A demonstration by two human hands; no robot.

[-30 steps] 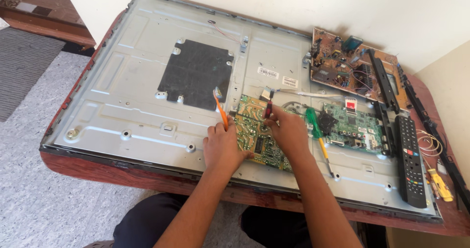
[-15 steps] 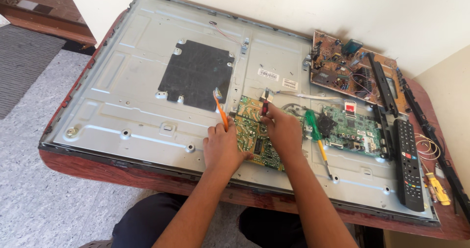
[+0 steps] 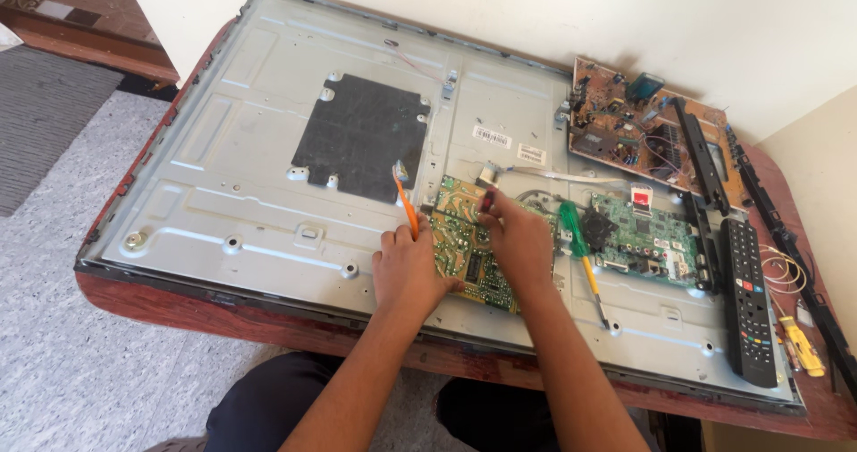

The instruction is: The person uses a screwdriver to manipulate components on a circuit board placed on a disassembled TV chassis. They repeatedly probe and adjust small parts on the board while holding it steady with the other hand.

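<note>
Two bare forearms are seen rising from the six o'clock edge of the view, and no sleeve, watch, ring or glove is worn on either. The left hand (image 3: 409,269) and the right hand (image 3: 518,238) are shown uncovered, with the fingers plainly visible and the nails too small to be made out. Towards six and seven o'clock, beneath the arms, the legs are clad in dark, navy-looking trousers of plain cloth.
</note>
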